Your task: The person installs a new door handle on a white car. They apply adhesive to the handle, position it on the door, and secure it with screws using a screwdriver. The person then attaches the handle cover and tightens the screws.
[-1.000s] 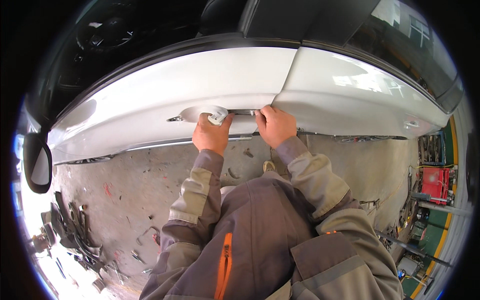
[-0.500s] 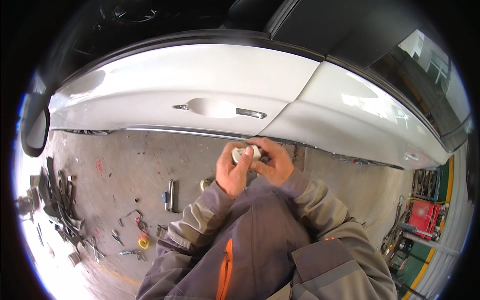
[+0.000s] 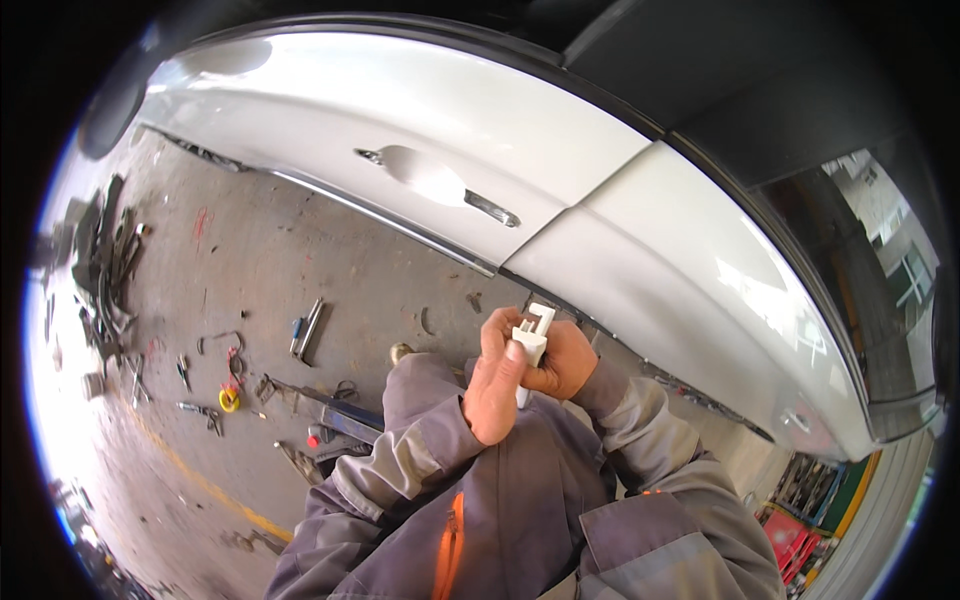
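Observation:
A white car door handle (image 3: 530,342) with a hooked prong at its upper end is held upright in front of my body. My left hand (image 3: 490,385) is closed on it, the thumb pressed against its face. My right hand (image 3: 567,362) is closed round its other side, with some of the fingers hidden behind it. Beyond my hands is the white car door (image 3: 330,130). A rounded recess (image 3: 423,174) in the door has no handle across it, and a dark slotted opening (image 3: 491,208) lies at its right end.
The car's rear door (image 3: 690,260) continues to the right. On the floor to the left lie long hand tools (image 3: 308,330), a yellow tape roll (image 3: 229,400), pliers (image 3: 137,382) and a heap of dark parts (image 3: 100,260). A blue jack-like bar (image 3: 345,415) is beside my left leg. Red tool trays (image 3: 790,545) stand far right.
My view has turned, so the car now slants down to the right. My hands have turned the door handle upright, showing its hooked end. The blue bar has come into view.

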`<move>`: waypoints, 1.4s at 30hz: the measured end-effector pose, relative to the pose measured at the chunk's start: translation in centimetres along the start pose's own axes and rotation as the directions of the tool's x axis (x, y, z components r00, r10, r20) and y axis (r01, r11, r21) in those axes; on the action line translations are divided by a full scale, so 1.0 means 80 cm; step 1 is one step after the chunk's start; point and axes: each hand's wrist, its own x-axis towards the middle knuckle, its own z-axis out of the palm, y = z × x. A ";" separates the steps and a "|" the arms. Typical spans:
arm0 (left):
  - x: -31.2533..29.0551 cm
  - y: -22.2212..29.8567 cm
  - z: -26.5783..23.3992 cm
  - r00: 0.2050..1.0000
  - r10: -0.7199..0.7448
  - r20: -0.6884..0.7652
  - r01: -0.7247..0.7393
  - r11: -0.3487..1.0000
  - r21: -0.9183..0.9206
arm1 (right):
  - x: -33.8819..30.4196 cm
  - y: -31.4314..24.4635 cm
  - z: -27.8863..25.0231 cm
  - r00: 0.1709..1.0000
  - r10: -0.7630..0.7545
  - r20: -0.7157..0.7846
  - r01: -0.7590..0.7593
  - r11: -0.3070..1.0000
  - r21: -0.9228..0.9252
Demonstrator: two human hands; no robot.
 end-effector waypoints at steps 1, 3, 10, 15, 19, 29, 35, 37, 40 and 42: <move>-0.008 0.005 0.001 1.000 0.000 -0.019 0.002 0.994 0.110 | 0.000 0.001 0.003 1.000 -0.028 -0.012 0.027 0.999 -0.024; -0.015 0.016 0.001 1.000 -0.022 0.002 0.020 0.964 0.264 | 0.001 0.003 0.012 0.996 -0.080 -0.025 0.078 0.994 -0.070; -0.034 0.014 -0.010 0.972 -0.087 -0.216 0.103 0.993 0.064 | -0.019 -0.016 0.044 0.984 0.047 -0.170 -0.033 0.996 0.082; -0.044 -0.011 -0.021 0.914 -0.387 -0.119 0.316 0.865 -0.390 | -0.041 -0.018 0.043 0.988 0.123 -0.092 -0.108 0.982 0.153; -0.049 -0.011 -0.010 0.888 -0.447 -0.105 0.365 0.826 -0.429 | -0.048 -0.010 0.037 0.990 0.050 -0.135 -0.043 0.998 0.054; -0.011 -0.004 0.043 0.915 0.153 -0.373 0.015 0.911 0.412 | -0.090 0.014 -0.045 0.915 0.006 -0.403 0.056 0.988 0.141; 0.137 -0.065 0.016 0.530 0.677 -0.510 -0.118 0.655 0.746 | -0.140 0.018 -0.068 0.942 -0.037 -0.333 0.092 0.984 0.152; 0.165 -0.080 0.013 0.448 0.721 -0.528 -0.109 0.630 0.769 | -0.157 0.023 -0.065 0.944 -0.023 -0.329 0.075 0.986 0.147; 0.178 -0.095 0.020 0.395 0.745 -0.538 -0.072 0.609 0.790 | -0.178 0.038 -0.068 0.956 -0.021 -0.294 0.077 0.980 0.181; 0.183 -0.100 0.022 0.381 0.770 -0.513 -0.026 0.563 0.826 | -0.188 0.050 -0.072 0.961 -0.016 -0.276 0.082 0.970 0.228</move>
